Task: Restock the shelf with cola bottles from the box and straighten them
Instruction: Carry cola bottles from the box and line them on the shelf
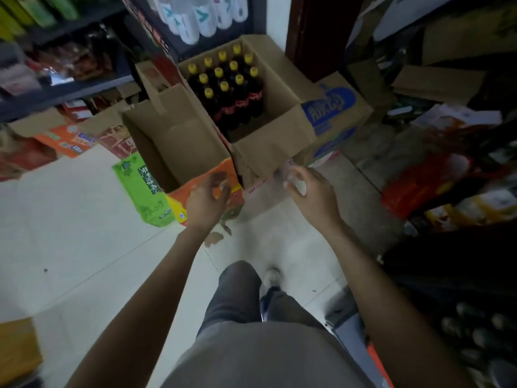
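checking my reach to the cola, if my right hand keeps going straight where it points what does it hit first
Probably the near flap of the cola box, just ahead of the right hand; the cola bottles stand beyond it. Depth is unclear from one view.

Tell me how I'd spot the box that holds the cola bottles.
Look at the floor by the dark doorway, where open cardboard boxes stand together. The cola box is the right one of the front pair. Unlike the empty box beside it, it holds dark bottles with yellow caps.
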Motion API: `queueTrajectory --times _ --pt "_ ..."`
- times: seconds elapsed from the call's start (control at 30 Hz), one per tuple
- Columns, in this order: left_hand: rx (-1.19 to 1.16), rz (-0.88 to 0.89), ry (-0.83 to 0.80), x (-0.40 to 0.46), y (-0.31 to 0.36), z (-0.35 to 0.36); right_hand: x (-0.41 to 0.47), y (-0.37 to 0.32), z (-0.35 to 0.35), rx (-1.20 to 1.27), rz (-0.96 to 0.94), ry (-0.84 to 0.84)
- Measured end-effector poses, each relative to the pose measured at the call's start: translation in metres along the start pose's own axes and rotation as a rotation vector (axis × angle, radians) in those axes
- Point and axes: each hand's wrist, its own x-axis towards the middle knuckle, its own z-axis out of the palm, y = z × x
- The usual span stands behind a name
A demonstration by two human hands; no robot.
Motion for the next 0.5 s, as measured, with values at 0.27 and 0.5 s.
queueTrajectory --times 0.27,0.5 --pt "0.04 -0.116 -0.009 0.19 -0.044 -0.005 0.176 -0.002 0.06 0.008 0.008 -0.087" --pt "0.213 -0.066 -0.105 0.338 -0.091 0.014 0.309 0.012 0.143 0.009 0.122 -0.174"
